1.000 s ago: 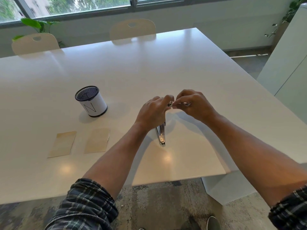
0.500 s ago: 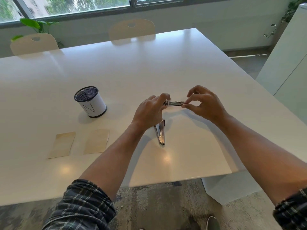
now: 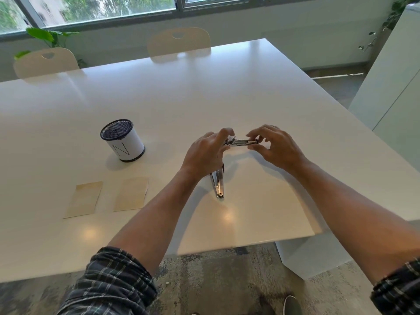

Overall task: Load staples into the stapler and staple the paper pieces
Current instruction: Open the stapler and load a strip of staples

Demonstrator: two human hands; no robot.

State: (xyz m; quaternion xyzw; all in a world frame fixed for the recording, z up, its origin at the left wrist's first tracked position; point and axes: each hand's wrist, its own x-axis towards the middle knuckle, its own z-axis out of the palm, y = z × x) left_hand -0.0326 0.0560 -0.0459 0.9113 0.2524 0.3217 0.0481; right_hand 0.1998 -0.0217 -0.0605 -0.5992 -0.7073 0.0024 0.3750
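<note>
Stapler [image 3: 229, 160], a slim chrome metal one swung wide open just below the frame's centre, stands with its lower arm reaching toward the camera on the glossy white desk [image 3: 204, 92] and its staple channel held level between both hands. Stiff, light and probably slippery, it seems best gripped near the hinge, where the left hand [image 3: 204, 153] clamps it; the right hand [image 3: 276, 147] pinches the channel's far end. Left lie two tan paper pieces [image 3: 106, 197], untouched; whether staples sit inside is unclear.

Shiny metal stapler [image 3: 218, 183], glossy white table [image 3: 204, 92], matt brown paper pieces [image 3: 130, 193]
</note>
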